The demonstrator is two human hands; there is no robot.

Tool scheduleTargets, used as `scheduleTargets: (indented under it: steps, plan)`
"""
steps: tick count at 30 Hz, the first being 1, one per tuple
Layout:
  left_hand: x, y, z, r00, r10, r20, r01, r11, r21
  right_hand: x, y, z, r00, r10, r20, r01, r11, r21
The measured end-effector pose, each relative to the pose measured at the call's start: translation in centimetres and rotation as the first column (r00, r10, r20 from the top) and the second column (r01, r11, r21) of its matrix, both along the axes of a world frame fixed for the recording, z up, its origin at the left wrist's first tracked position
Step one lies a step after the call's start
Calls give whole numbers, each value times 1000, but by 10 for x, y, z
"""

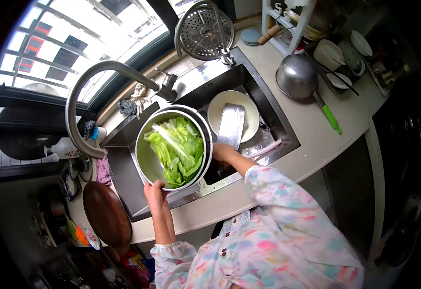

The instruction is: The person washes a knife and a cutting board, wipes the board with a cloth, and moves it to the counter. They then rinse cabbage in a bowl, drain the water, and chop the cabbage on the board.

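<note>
A white bowl (145,161) with green lettuce leaves (175,149) in it is held over the sink's divider, tilted slightly toward me. A dark-rimmed vessel shows around its far right edge. My left hand (156,195) grips the near rim, thumb on top. At the bowl's right side is my right hand (224,153), its fingers closed against the wall and partly hidden behind it. Just beyond that hand, a wide metal blade (232,123) leans in a cream bowl (214,107) in the right basin.
The arched faucet (75,101) curves over the left of the double sink (123,166). A metal saucepan with a green handle (298,76) sits on the right counter. A perforated steamer plate (205,32) stands behind. A round wooden board (105,212) leans at left.
</note>
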State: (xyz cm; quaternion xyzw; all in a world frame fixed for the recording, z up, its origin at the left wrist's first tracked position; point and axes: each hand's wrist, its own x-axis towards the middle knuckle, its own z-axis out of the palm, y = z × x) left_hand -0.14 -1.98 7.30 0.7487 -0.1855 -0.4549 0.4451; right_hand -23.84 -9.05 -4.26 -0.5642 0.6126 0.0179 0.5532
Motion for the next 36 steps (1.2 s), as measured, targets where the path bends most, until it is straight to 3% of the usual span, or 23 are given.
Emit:
scheduleTargets:
  steps: [2,6,9,10,11,13,14,15,18,23,24,25,27,29,31,33,35,36]
  plan:
    - [6,9,-7,999,-1,-54,0,1000,-20,10,11,-38,997,-5,-81,-11,981,-196]
    - [2,8,-2,990,-41,-138,35,998,-49,-4,18,-6,977,-122,-177,49,928,-370]
    - [3,2,-2,990,-86,-115,85,996,-11,-11,19,-17,996,-15,-89,-22,918,-396]
    - [0,0,-3,991,-80,-110,78,997,-27,-11,23,-3,991,102,-92,-127,935,-332]
    - [-3,-1,-4,990,-40,-132,34,998,-50,-4,24,-15,967,159,-198,-222,906,-360]
    - [-3,0,-10,987,-67,-147,61,997,-45,2,21,-23,952,226,-206,-282,908,-310]
    - [-3,1,-13,986,-62,-152,53,997,-61,7,17,-29,950,216,-226,-271,929,-252]
    - [-8,3,-10,988,-35,-147,25,997,-70,11,14,-30,968,128,-214,-187,942,-279]
    - [-10,8,-12,991,-25,-133,13,996,-92,16,18,-28,961,108,-256,-190,927,-323]
    - [-10,9,-13,988,-17,-156,7,998,-64,13,18,10,961,-61,-269,-43,930,-364]
    - [-8,9,-17,984,-18,-178,7,998,-62,12,23,7,941,-166,-294,-2,868,-496]
    - [-6,9,-21,979,-21,-201,9,998,-58,12,28,11,930,-305,-207,116,776,-620]
    - [-4,10,-27,981,33,-191,-39,999,-30,-17,26,40,945,-327,19,286,795,-536]
    - [-6,8,-23,976,1,-220,-13,999,-52,-54,34,77,884,-381,270,463,790,-401]
    - [-17,1,-8,987,2,-161,-13,998,-65,-85,61,117,911,-291,293,385,854,-349]
    - [-23,-4,1,991,-52,-122,43,996,-78,-115,97,126,994,-56,97,111,598,-794]
    - [-43,-11,6,991,-111,-78,103,990,-93,-152,127,146,998,-56,-33,-1,489,-872]
    - [-54,-15,8,988,-141,-67,134,985,-107,-169,140,151,989,-85,-123,-64,504,-861]
